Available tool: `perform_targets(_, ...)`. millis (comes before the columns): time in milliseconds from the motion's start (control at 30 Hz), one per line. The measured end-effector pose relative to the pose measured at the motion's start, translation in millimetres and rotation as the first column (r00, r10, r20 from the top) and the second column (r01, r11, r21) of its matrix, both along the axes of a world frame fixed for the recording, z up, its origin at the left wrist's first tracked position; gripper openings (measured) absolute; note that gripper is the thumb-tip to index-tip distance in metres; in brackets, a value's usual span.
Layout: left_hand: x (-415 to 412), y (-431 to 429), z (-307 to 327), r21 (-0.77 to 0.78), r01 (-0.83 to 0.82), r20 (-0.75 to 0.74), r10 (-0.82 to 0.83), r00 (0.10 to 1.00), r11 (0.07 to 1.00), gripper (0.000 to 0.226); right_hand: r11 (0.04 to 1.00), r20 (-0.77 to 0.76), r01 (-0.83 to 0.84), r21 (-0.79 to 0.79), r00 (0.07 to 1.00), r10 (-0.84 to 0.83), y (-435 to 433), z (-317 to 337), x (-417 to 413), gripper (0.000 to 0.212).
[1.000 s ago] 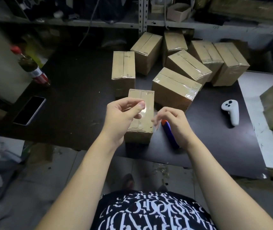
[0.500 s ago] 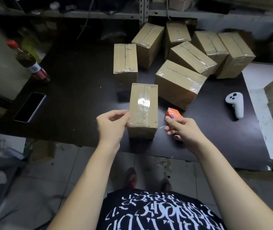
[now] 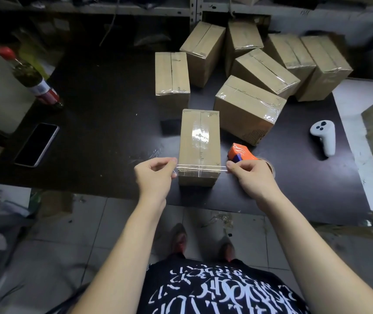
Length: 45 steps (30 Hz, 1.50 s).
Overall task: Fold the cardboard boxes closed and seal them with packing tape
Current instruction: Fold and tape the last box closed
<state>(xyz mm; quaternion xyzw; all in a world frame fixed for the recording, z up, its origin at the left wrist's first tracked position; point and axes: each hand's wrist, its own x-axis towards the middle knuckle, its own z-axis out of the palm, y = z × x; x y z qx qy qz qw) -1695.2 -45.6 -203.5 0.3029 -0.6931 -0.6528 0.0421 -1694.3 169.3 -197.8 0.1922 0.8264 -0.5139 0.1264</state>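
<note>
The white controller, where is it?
In the head view the white controller lies on the table at the right, between a taped box and the white board.

bare forearms (image 3: 122, 257); black t-shirt (image 3: 215, 291) with white scribbled lettering; dark shoes (image 3: 178, 240).

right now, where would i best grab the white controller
Take the controller by its slim handle, the near end, from above, with fingers across it. It lies flat on the table with its wider button head pointing away, and bare table shows on both sides of the handle.
</note>
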Motion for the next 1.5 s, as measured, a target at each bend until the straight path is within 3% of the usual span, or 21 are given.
perform_targets(300,-5.3,-3.1,-15.5,0.039,-0.004,0.070,0.002,0.998,0.999,0.005,0.998,0.031,-0.040,0.040,0.999,0.039,-2.3,-10.2,-2.3,0.029)
perform_targets(767,-10.0,-11.4,-22.5,0.193,0.042,0.217,-0.085,0.973,0.980,0.006,0.996,0.068,-0.021,-0.087,0.997,0.027,-2.9,-18.2,-6.4,0.021)
perform_targets(933,-5.6,-24.9,-39.6,0.148,0.085,0.337,-0.131,0.932,0.985,0.044,0.971,0.127,0.120,-0.207,0.987,-0.094,-4.1,-28.5,-6.2,0.028)
perform_targets(1000,-0.2,-24.1,-46.7,0.118,0.086,0.309,-0.119,0.943,0.989,0.048,0.949,0.154,0.177,-0.262,0.978,-0.139,-4.7,-32.3,-6.1,0.029)
perform_targets(1100,2.7,-21.7,-47.0,0.059,0.071,0.144,-0.079,0.986,0.996,0.034,0.900,0.258,0.257,-0.353,0.951,-0.170,-5.1,-36.5,-7.5,0.018)
perform_targets(1233,-3.8,-27.3,-35.5,-0.151,0.256,-0.096,-0.272,0.957,0.955,0.024,0.856,0.352,0.294,-0.426,0.925,-0.142,-5.1,-43.7,-9.2,0.016)
perform_targets(1367,-9.8,-38.0,-31.3,-0.258,0.454,-0.190,-0.505,0.842,0.853,0.043,0.866,0.154,0.236,-0.442,0.970,-0.186,-5.0,-42.8,-5.2,0.019)
perform_targets(1500,-9.6,-42.1,-38.2,-0.370,0.512,-0.236,-0.612,0.755,0.775,0.045,0.966,-0.215,-0.019,-0.256,0.976,-0.038,4.4,-34.6,-1.8,0.024)
